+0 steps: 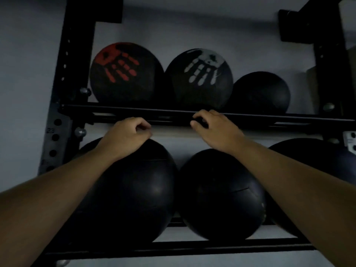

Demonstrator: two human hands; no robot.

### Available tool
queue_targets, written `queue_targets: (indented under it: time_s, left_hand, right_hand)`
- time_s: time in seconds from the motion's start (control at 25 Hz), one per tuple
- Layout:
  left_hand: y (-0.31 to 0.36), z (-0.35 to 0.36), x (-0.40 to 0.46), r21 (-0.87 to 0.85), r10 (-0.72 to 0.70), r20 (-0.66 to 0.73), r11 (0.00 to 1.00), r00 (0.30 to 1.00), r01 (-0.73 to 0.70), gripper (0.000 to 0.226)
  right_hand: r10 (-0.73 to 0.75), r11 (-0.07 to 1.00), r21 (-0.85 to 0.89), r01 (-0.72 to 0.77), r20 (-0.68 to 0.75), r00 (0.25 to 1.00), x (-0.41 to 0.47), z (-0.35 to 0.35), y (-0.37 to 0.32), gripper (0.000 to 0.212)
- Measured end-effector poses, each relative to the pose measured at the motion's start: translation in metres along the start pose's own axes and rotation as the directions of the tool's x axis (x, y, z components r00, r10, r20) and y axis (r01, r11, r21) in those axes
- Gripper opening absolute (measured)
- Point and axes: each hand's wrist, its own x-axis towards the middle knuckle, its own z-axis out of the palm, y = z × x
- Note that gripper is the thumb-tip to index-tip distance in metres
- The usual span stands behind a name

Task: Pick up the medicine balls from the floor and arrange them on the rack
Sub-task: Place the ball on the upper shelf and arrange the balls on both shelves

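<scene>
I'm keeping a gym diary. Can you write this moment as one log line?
upper shelf: red-handprint ball, white-handprint ball, plain ball | left hand on lower-left ball | right hand empty

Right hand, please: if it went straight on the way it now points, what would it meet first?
Most likely the black front rail of the upper shelf: the right hand has its curled fingers already at it, though depth is unclear.

Pretty clearly a gym: a black steel rack (63, 74) with numbered peg holes against a plain wall (23, 74), both shelves loaded with medicine balls (221, 193).
</scene>
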Motion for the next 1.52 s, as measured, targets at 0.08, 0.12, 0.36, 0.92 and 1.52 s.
queue_targets:
  time_s: [0.08, 0.12, 0.36, 0.92, 1.52]
  left_hand:
    - [0.044, 0.021, 0.009, 0.004, 0.104, -0.077, 0.995, 0.992, -0.104, 0.015]
    - [0.067, 0.033, 0.014, -0.002, 0.145, -0.130, 0.989, 0.981, -0.147, 0.015]
    - [0.171, 0.093, 0.054, -0.030, 0.238, -0.368, 0.963, 0.899, -0.267, 0.018]
    - [0.288, 0.194, 0.173, 0.015, 0.231, -0.328, 0.971, 0.916, -0.240, 0.047]
    - [0.282, 0.254, 0.223, -0.020, 0.302, -0.353, 0.944, 0.886, -0.330, 0.049]
  right_hand:
    - [0.023, 1.000, -0.013, -0.024, -0.097, 0.995, -0.003, -0.034, 0.048, 0.040]
    - [0.039, 0.999, -0.020, -0.042, -0.136, 0.990, -0.004, -0.050, 0.072, 0.039]
    - [0.078, 0.989, -0.103, -0.110, -0.273, 0.959, -0.009, -0.124, 0.190, 0.035]
    - [0.211, 0.977, 0.118, -0.179, -0.392, 0.895, 0.057, -0.180, 0.313, 0.041]
    - [0.323, 0.747, 0.645, -0.157, -0.146, 0.935, 0.168, -0.107, 0.312, 0.086]
